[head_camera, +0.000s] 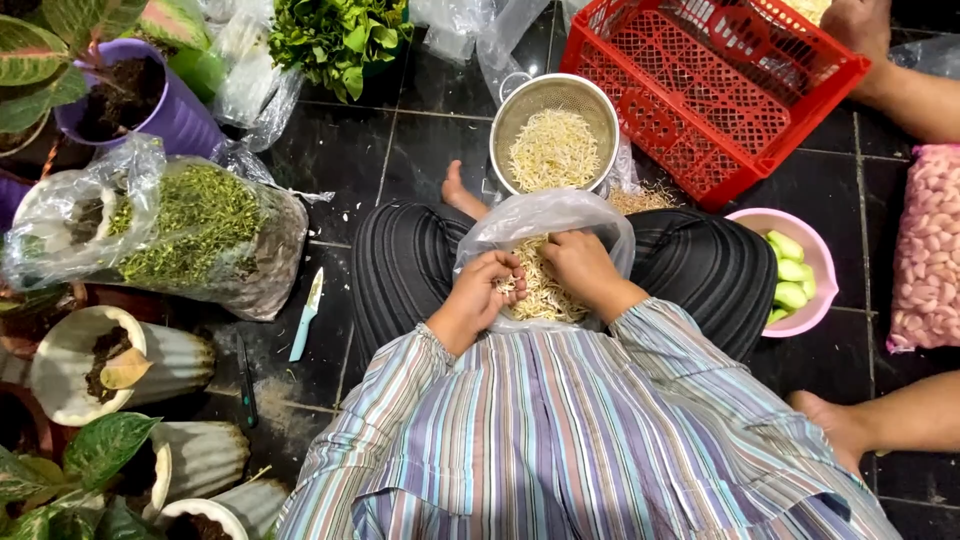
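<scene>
A clear plastic bag (545, 215) of pale bean sprouts (545, 295) lies open on my lap. My left hand (487, 290) pinches a few sprouts at the bag's left side, fingers curled around them. My right hand (580, 265) rests inside the bag on the sprouts, fingers bent down into the pile. Just beyond my knees stands a metal colander (600, 105) holding more bean sprouts (553, 148).
A red plastic crate (715, 85) lies tilted at the back right. A pink bowl (815, 255) of green vegetable pieces sits right. A bag of greens (200, 225), potted plants (110, 360), a small knife (306, 315) are left. Another person's feet and arm (900, 415) are right.
</scene>
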